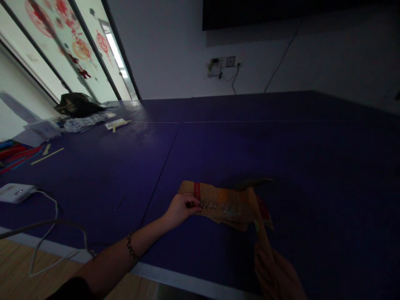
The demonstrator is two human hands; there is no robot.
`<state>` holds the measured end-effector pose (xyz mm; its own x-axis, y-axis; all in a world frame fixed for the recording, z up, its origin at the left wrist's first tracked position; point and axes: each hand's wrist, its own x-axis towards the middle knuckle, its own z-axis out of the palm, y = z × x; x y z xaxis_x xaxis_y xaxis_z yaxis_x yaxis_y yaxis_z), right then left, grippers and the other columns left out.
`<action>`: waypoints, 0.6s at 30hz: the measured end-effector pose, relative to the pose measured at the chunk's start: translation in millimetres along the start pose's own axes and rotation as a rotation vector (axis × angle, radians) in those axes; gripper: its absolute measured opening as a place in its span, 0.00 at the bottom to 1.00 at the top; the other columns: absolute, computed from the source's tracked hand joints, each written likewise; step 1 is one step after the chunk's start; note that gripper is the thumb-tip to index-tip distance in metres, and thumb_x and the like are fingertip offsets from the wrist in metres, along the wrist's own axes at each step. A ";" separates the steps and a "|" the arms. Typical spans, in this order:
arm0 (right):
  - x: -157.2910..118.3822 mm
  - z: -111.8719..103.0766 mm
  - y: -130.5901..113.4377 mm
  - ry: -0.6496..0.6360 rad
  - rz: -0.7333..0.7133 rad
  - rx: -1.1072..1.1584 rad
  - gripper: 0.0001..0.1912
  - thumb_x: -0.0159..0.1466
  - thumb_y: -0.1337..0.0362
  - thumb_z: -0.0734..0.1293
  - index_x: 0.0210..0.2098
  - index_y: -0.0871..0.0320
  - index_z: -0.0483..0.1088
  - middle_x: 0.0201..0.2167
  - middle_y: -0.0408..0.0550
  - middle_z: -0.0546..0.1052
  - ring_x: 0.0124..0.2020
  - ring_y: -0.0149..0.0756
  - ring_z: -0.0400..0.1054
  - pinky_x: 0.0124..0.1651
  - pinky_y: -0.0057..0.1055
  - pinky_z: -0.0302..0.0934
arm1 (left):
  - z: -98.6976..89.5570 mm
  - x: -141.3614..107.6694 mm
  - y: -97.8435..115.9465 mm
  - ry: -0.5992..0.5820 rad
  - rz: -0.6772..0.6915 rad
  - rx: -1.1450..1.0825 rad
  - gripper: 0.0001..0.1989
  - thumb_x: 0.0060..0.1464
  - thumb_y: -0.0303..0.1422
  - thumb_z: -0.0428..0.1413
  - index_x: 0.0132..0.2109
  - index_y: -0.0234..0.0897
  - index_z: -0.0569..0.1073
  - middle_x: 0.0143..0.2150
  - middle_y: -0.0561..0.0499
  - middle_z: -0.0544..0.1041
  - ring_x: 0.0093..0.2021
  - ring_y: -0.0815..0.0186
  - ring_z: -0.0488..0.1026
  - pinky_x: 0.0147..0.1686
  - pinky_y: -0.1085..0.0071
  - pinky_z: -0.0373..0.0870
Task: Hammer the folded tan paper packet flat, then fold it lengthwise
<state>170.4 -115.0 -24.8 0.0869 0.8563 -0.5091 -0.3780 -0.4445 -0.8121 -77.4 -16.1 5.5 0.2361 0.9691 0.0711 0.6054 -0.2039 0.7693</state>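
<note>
A hammer (259,218) with a pale wooden handle and a dark head is gripped in my right hand (275,271), its head over the right end of a stack of brown cardboard (215,200). The cardboard lies flat on the purple tabletop, dotted with small dark holes and crossed by a red strip (196,190) near its left end. My left hand (181,210) rests at that end, thumb and fingers pinched together; anything between them is too small to make out. Beside the fingertips, several small shiny metal pieces (213,206) sit in a row on the cardboard.
On the left of the purple table (125,166) lie a white device (17,192) with a cable, red and blue strips (23,156), a yellow strip (46,156) and a thin dark stick (119,203). A black bag (78,104) stands farther back. Wall sockets (225,62) are behind the table.
</note>
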 end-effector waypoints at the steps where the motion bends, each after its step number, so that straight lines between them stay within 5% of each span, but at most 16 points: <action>1: 0.4 -0.2 1.0 0.012 -0.006 0.009 0.20 0.42 0.56 0.73 0.33 0.53 0.66 0.19 0.41 0.72 0.18 0.32 0.68 0.16 0.23 0.64 | 0.2 0.2 0.1 0.001 0.002 -0.002 0.02 0.42 0.29 0.59 0.27 0.34 0.74 0.26 0.53 0.74 0.26 0.71 0.68 0.26 0.77 0.63; 14: -0.7 -1.6 4.3 0.020 0.030 0.023 0.21 0.42 0.55 0.73 0.33 0.54 0.66 0.18 0.41 0.72 0.16 0.33 0.68 0.09 0.22 0.58 | -1.3 0.0 -7.1 0.050 0.013 -0.153 0.04 0.40 0.31 0.61 0.25 0.35 0.76 0.28 0.50 0.75 0.30 0.68 0.70 0.31 0.74 0.66; 18: -3.2 1.6 3.3 0.107 0.038 0.075 0.23 0.41 0.57 0.74 0.35 0.52 0.66 0.23 0.43 0.74 0.23 0.35 0.71 0.19 0.24 0.66 | -1.9 -0.9 -6.2 0.045 -0.012 -0.156 0.03 0.41 0.30 0.60 0.26 0.35 0.76 0.28 0.51 0.75 0.28 0.69 0.71 0.30 0.74 0.66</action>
<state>167.4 -118.8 -25.3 0.1676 0.8047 -0.5696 -0.4504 -0.4514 -0.7703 -82.8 -15.5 1.9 0.1935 0.9773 0.0867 0.4821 -0.1717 0.8591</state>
